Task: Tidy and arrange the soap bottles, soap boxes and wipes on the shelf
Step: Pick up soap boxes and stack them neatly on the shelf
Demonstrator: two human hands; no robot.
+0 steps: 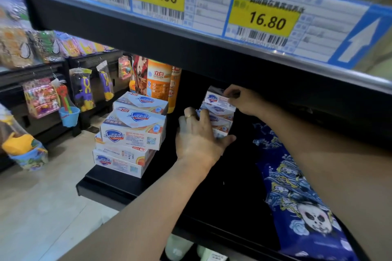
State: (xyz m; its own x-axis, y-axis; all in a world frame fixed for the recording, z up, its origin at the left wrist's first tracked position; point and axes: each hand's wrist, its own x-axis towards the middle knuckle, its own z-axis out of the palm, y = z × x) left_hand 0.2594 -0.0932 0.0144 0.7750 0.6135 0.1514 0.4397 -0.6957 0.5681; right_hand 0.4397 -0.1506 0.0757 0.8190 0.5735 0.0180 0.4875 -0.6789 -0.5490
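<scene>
Glossy cardboard soap boxes [133, 131], matt black shelf [110, 184]

Four stacked soap boxes [129, 131], two orange bottles [159, 81], two hands [199, 135]

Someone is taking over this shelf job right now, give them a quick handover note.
Left hand grips the side of a small stack of Safeguard soap boxes deep on the black shelf.
Right hand pinches the top box of that stack.
Done: nothing looks finished yet.
Left: the larger Safeguard stack at the shelf's front corner sits crooked and needs squaring; orange bottles stand behind it. No wipes are clearly in view.
</scene>
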